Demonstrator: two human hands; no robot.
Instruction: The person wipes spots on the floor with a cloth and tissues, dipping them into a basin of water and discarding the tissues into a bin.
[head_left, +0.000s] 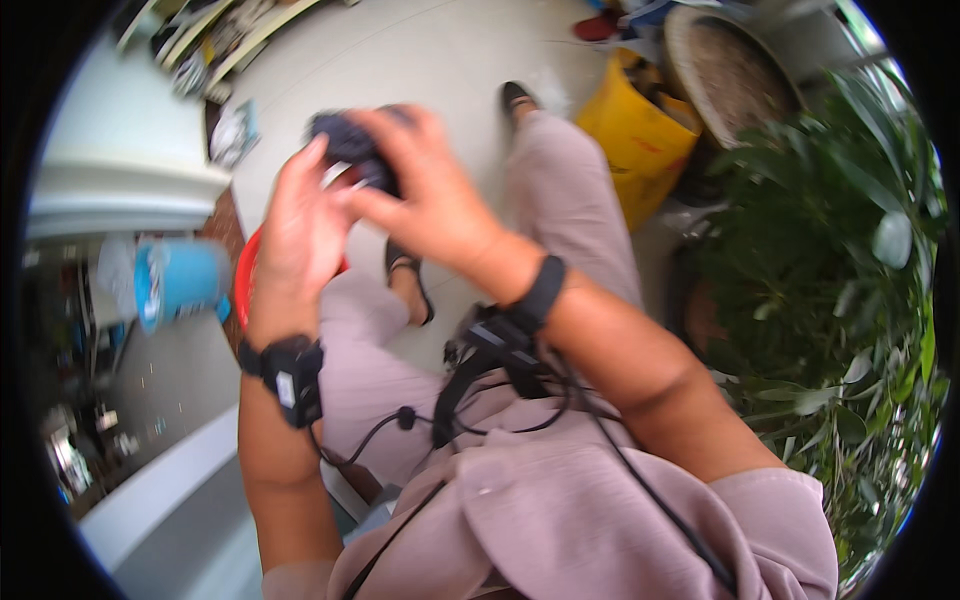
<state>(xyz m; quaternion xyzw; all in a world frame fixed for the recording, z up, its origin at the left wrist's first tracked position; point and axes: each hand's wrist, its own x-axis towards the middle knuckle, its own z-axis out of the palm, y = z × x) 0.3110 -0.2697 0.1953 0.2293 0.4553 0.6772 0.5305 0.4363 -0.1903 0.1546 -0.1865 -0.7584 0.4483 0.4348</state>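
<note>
A dark, fuzzy item (349, 142) is held up in front of my knees, between both hands; motion blur hides what it is exactly. My right hand (431, 180) curls over its right side, with the fingers on top and the thumb below. From the left, my left hand (304, 217) supports it, and the fingertips press against its edge. A small pale and reddish patch shows between the hands, too blurred to name. Beneath my left hand, part of a red plastic container (247, 277) shows, mostly hidden by the hand and wrist.
A yellow bag (637, 142) stands right of my legs, near a round planter of soil (735, 75). Leafy plants (810, 240) crowd the right side. To the left are a light-blue bucket (184, 277) and a plastic bag (232, 135). Cables (375, 435) hang across my lap.
</note>
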